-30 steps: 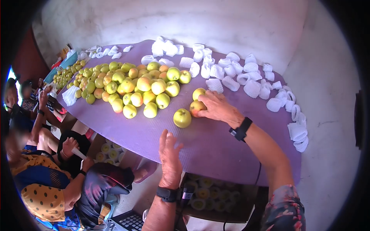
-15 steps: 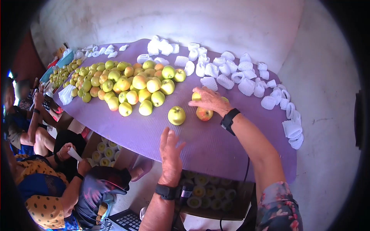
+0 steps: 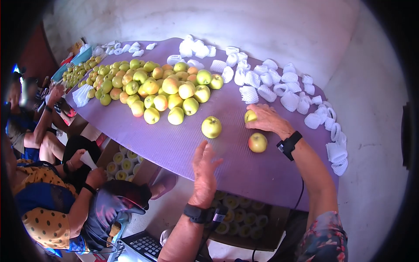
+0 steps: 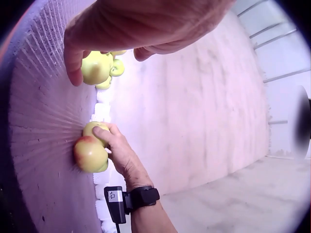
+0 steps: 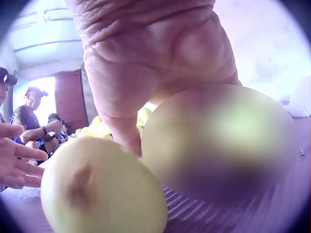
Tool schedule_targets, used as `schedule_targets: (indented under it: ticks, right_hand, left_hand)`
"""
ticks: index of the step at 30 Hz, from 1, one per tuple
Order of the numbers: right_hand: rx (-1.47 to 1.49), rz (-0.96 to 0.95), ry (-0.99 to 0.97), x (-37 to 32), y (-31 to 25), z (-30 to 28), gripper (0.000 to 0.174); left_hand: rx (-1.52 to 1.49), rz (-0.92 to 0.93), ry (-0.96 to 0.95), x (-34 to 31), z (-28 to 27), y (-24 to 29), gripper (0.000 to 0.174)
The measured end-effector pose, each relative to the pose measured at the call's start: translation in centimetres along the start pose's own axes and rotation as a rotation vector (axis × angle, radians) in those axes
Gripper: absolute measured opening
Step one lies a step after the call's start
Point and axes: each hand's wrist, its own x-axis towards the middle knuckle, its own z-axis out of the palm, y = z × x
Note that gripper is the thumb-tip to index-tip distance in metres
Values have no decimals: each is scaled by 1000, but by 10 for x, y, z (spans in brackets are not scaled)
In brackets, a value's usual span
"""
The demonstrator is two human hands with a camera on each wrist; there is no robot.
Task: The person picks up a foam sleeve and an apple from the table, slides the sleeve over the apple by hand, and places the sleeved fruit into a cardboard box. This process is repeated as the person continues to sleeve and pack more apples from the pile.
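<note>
On the purple mat, my right hand (image 3: 269, 120) curls its fingers and thumb round a yellow-green apple (image 3: 250, 116), mostly covered by the hand. A red-blushed apple (image 3: 257, 143) lies beside it, near my wrist; the left wrist view shows this blushed apple (image 4: 91, 155) in front of the gripped one. Farther left sits a single green apple (image 3: 211, 127). My left hand (image 3: 205, 172) is raised at the mat's near edge, fingers extended, holding nothing. In the right wrist view, two large apples fill the foreground, one of them blurred (image 5: 218, 145).
A large heap of apples (image 3: 170, 85) covers the mat's left half. White foam net sleeves (image 3: 290, 100) line the back and right edges by the wall. Below stand boxes of sleeved apples (image 3: 240, 216). At left, seated people work, one in a dotted top (image 3: 46, 222).
My right hand has moved right with one apple, farther from the single green apple. The blushed apple has left its grasp and lies nearer my wrist. My left hand stays much the same.
</note>
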Motion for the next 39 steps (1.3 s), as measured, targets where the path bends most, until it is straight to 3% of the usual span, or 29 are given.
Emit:
schedule_targets:
  ticks: [5,9,12,18,19,22,26,27,31,39]
  right_hand:
    - [29,-215,249,15,-19,1,71]
    - [97,-389,361,44,-60,-4,60]
    - [74,-474,450,69,-94,-3,64]
    - [188,-461,352,123,-144,15,88]
    - [213,-417,249,130,-149,14,95]
    - [257,-412,231,151,-152,30,98]
    - [142,-422,194,156,-146,23,79]
    - [163,-452,282,156,-145,25,65]
    - [225,-430,238,153,-139,19,54]
    - [107,-418,181,109,-115,2,57]
  left_hand:
    - [-21,-27,33,-2,5,-4,67]
    - [-43,-38,32,-3,4,-8,67]
    - [-30,-42,28,-5,5,-6,66]
    - [-20,-43,31,-8,7,0,63]
    - [-18,-48,31,-7,6,0,63]
    - [-14,-72,45,-5,6,1,61]
    - [-27,-82,31,-5,3,6,59]
    - [-29,-93,43,-6,4,7,58]
    - [-35,-91,57,-5,5,13,56]
    - [-61,-69,63,-4,2,8,54]
